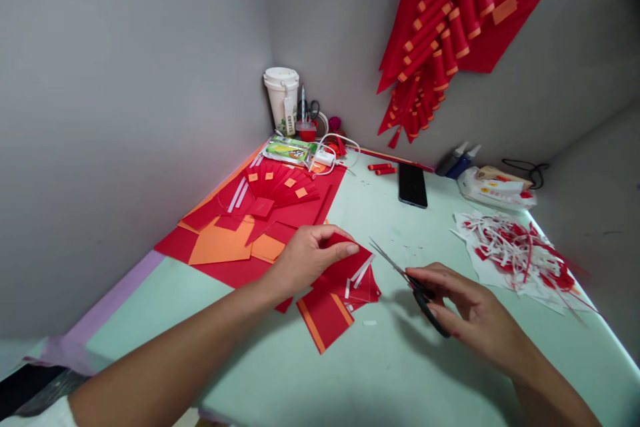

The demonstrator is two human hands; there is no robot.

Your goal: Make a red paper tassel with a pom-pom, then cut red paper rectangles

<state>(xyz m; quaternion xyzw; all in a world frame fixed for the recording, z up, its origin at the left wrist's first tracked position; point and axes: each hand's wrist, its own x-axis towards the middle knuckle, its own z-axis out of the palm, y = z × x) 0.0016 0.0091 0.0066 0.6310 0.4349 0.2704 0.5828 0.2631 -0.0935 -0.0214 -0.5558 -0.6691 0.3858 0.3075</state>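
Note:
My left hand [320,250] pinches a piece of red paper [357,263] between thumb and fingers, above the middle of the table. White strips [363,270] show along that paper's right side. Below it lies a red paper piece with orange bands [327,320]. My right hand [457,303] is closed around the black handles of a pair of scissors [425,300]. The thin blades point up and left toward the red paper, a short gap away from it. A small white scrap [370,323] rests on the table beneath.
Red and orange papers and a pleated red fan [285,187] cover the left side. A phone [413,185] lies toward the back. Paper scraps [520,253] heap at the right. A white cup [281,100] stands in the corner; red paper firecrackers [450,13] hang on the wall.

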